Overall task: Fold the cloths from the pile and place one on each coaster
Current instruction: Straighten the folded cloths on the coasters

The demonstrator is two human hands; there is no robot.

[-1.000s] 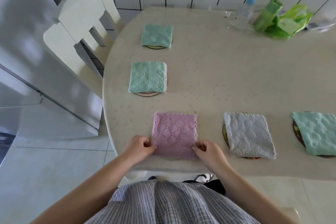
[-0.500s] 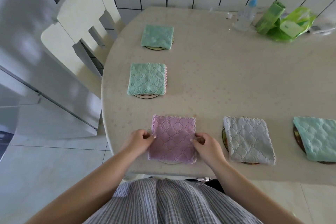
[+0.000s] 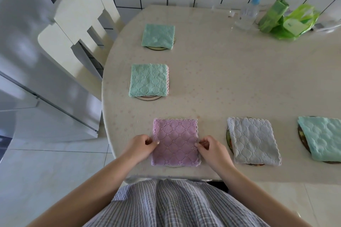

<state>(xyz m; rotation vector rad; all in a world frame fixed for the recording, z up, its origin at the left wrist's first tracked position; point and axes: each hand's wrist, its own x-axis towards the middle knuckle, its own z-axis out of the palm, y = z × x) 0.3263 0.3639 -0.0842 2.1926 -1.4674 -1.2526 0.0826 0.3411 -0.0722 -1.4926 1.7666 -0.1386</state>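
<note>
Pink cloth (image 3: 176, 143), folded square, lies low in the centre of the frame on its coaster (image 3: 174, 166), whose rim just peeks out beneath; my left hand (image 3: 140, 145) and right hand (image 3: 212, 148) pinch its side edges with curled fingers. I judge this the final placement, since four other cloths already cover coasters. Next I should release and check it sits centred.

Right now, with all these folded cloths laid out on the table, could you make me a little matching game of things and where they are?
Things:
1. pink cloth
2. grey cloth
3. spray bottle
4. white chair

Places:
A. far end of the table, beside the green bag
B. pinched at both side edges by the hands
C. off the table's left side
D. just right of the pink cloth

Pairs: 1-B, 2-D, 3-A, 4-C
</note>
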